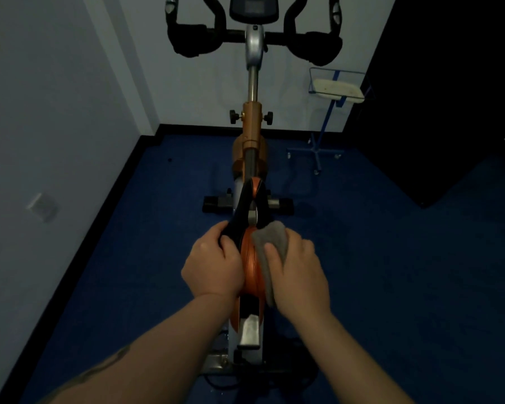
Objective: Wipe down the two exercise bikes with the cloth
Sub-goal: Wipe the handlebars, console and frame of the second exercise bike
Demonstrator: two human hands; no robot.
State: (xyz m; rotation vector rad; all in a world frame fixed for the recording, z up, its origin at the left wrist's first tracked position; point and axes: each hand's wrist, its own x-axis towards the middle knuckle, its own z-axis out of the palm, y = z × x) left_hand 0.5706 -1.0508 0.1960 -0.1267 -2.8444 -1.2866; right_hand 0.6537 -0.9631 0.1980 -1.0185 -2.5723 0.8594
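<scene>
Clearly the wiping is under way on one machine only: a single upright exercise bike with an orange and silver frame [251, 132] stands on the dark blue floor [391, 258], seen from behind its saddle, and no second bike shows in this view. The left hand [213, 263] curls its fingers round the left edge of the black and orange padded saddle [250, 258], steadying it, while the right hand [298, 269] presses a bunched grey cloth [270, 243] against the saddle's right side, thumb pinching the fabric in place. So the cloth sits on the saddle, between the palm and the orange panel. As a judgement, the task looks to be at an early or middle stage. The saddle is being cleaned now, but nothing tells whether the black foam-wrapped handlebars [254, 39], the dark console screen [254, 8] above them, the silver post or the orange frame have been wiped; in this dim light no surface reads as damp or clean. The whole of the second bike probably remains, wherever it stands. Near the white wall to the right, well apart from the bike, a blue wheeled stand carrying a pale tray [337, 88] plays no part.
</scene>
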